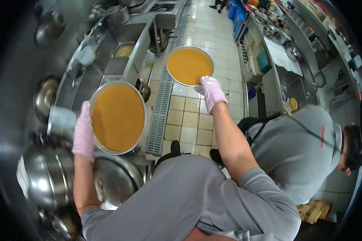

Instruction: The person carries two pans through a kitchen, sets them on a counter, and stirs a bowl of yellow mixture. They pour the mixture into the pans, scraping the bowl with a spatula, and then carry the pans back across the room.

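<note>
Two round metal pans, each holding a smooth orange-brown filling, are up in front of me. My left hand (pixel 83 132), in a pink glove, grips the left edge of the nearer pan (pixel 144 120), thumb over the rim. This pan is beside the sink counter, above steel cookware. My right hand (pixel 211 91), also gloved in pink, is closed on the near rim of the other pan (pixel 189 66), held out over the tiled floor with my arm stretched forward. The fingers beneath both pans are hidden.
A steel sink (pixel 128 34) runs along the left, with large steel pots (pixel 44 176) near me. A floor drain grate (pixel 161 104) lies below. Close on my right, a person in a grey shirt (pixel 297 148) bends beside a counter (pixel 281 56) with bowls.
</note>
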A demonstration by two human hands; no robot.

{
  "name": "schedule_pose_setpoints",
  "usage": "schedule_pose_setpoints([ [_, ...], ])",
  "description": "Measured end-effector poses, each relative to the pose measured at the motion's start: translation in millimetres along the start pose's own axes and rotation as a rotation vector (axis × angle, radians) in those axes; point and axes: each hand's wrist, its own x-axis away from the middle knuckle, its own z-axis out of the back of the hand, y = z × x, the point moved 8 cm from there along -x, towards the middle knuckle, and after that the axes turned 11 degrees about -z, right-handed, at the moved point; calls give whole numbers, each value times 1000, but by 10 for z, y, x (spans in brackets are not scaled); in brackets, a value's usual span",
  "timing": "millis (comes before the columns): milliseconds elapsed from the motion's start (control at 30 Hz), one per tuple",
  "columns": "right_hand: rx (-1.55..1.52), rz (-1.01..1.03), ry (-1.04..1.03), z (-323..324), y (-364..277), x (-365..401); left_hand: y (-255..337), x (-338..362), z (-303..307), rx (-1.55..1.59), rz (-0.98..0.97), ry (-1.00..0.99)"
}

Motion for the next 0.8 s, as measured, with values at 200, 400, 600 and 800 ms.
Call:
schedule_pose_setpoints([
  [200,-132,-117,424,1316,-452,-847,-119,-1931,-1582,-282,-45,-86],
  [400,-212,-316,649,2457,-141,-2372,-363,-3823,-3066,-454,-143,-162],
  [600,59,-216,510,3359,386,-4536,-422,-5592,-3945,-424,-128,19],
  [800,-449,-279,469,3365,-1435,-6190,-565,-7946,-4506,-212,-133,164],
])
